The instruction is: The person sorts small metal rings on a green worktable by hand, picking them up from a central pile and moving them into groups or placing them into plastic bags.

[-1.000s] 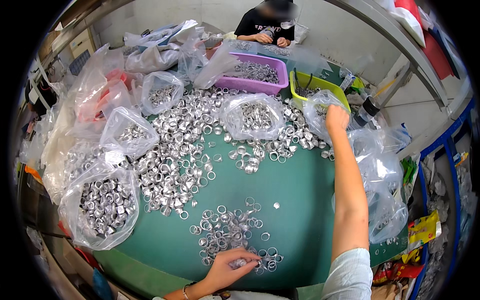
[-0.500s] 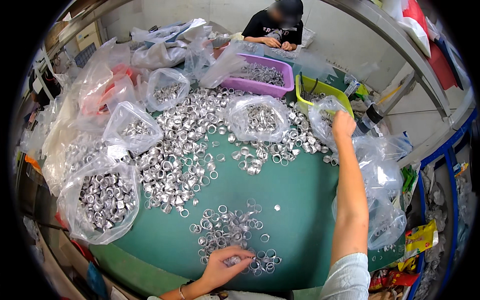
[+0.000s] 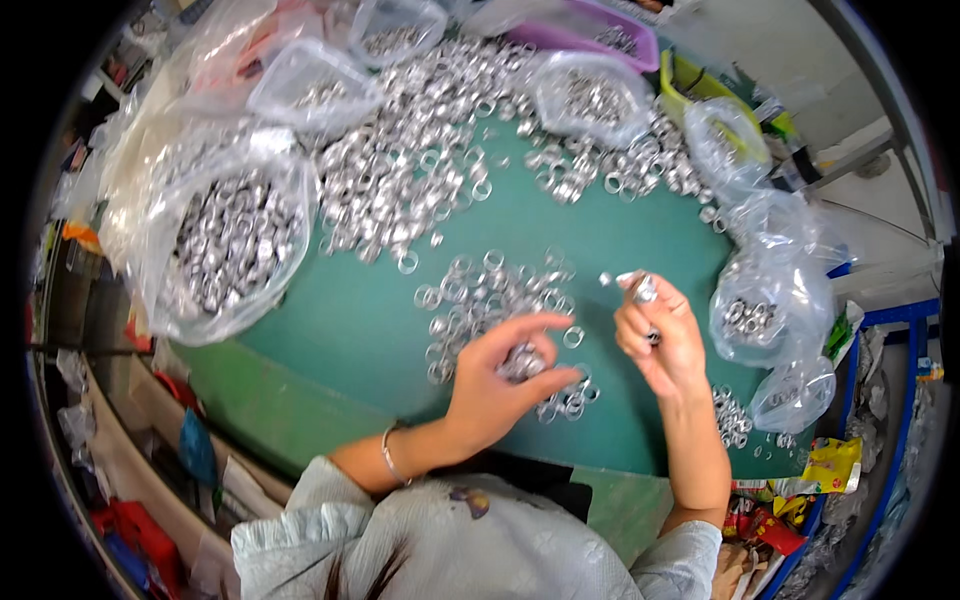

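My left hand (image 3: 505,385) hovers over a loose heap of silver-coloured metal rings (image 3: 480,295) near the front of the green table. Its thumb and forefinger are spread in a C, and a cluster of rings (image 3: 522,363) sits within its curled lower fingers. To the right, my right hand (image 3: 665,340) is raised with fingers closed. It pinches a shiny ring (image 3: 645,290), and another bit of metal (image 3: 653,337) shows among the bent fingers. A few rings (image 3: 568,400) lie just beside my left thumb.
A large pile of rings (image 3: 400,190) spreads across the far side of the green table (image 3: 350,310). Clear bags of rings (image 3: 235,240) stand at left, back and right (image 3: 750,320). Behind them are a purple tub (image 3: 640,50) and a yellow-green tub (image 3: 685,75).
My right hand has come back from the bag by the yellow-green tub to the near table, now with a ring. My left hand has opened its thumb and forefinger apart. The view has tilted downward.
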`<state>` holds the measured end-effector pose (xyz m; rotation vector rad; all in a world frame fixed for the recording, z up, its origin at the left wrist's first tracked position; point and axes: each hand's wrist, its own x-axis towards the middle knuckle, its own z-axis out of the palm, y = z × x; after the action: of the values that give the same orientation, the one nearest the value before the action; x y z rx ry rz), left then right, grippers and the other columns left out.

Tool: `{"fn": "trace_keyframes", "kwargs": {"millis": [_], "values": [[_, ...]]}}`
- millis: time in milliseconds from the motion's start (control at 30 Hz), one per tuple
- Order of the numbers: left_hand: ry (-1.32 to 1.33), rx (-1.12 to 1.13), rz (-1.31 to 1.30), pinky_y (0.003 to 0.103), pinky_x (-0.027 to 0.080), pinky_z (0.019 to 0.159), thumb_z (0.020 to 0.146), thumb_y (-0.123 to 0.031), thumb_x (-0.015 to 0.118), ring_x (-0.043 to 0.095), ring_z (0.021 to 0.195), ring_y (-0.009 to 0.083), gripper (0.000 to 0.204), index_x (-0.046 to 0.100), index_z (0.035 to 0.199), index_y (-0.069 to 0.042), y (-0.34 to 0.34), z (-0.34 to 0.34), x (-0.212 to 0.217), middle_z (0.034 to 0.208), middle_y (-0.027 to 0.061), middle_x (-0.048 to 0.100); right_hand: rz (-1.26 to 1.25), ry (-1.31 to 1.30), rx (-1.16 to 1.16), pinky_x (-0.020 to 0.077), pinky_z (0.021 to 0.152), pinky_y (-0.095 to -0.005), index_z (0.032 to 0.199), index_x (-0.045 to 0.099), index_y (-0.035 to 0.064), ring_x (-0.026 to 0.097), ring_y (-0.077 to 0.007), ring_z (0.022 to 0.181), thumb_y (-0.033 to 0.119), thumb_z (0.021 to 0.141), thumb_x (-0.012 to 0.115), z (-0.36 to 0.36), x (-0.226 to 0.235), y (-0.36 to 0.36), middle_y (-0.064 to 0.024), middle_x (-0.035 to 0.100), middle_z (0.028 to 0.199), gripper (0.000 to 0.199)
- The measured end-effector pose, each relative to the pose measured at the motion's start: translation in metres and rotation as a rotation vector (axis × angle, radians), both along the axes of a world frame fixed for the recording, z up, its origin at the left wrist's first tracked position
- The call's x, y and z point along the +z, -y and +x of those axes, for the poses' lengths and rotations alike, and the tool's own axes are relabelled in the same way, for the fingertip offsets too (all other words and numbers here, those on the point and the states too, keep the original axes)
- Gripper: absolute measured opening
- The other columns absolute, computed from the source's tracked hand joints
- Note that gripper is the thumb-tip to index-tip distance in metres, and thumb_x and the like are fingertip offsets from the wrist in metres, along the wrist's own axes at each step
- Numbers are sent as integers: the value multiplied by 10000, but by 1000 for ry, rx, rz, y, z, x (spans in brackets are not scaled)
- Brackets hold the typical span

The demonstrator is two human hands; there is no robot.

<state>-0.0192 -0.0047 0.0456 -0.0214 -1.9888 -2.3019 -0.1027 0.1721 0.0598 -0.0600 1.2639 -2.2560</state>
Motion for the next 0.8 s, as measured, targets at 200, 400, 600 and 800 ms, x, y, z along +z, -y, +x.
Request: {"fn": "trace_keyframes", "kwargs": {"millis": [200, 400, 600, 800], "values": [[-93, 45, 37, 205, 404, 562, 660, -26, 723, 474, 640, 55, 339, 606, 978, -30, -4, 17, 1, 680, -1, 508, -14, -54, -31, 291, 407, -191, 959, 590, -37, 378, -53, 469, 92, 847, 554, 62, -12, 26, -22, 512, 633, 174], [-219, 75, -87, 213, 403, 553, 646, -14, 719, 499, 616, 96, 240, 638, 873, -21, -2, 23, -2, 685, 38, 543, 62, -199, -84, 300, 416, -189, 940, 607, -37, 414, -56, 490, 86, 838, 570, 75, -19, 26, -42, 559, 687, 164], [-225, 53, -83, 233, 411, 566, 658, 29, 692, 528, 640, 115, 151, 641, 797, 2, 0, 31, 0, 704, 62, 573, 184, -208, -148, 295, 411, -187, 940, 599, -55, 409, -52, 480, 67, 843, 555, 85, -15, 32, -48, 565, 699, 162], [-218, 67, -206, 242, 419, 588, 685, 9, 681, 536, 648, 133, 116, 631, 790, 8, 35, 36, -7, 707, 58, 575, 244, -140, -138, 255, 368, -182, 1004, 552, -51, 343, -37, 419, 74, 866, 510, 93, -24, 35, 13, 427, 537, 191]]}}
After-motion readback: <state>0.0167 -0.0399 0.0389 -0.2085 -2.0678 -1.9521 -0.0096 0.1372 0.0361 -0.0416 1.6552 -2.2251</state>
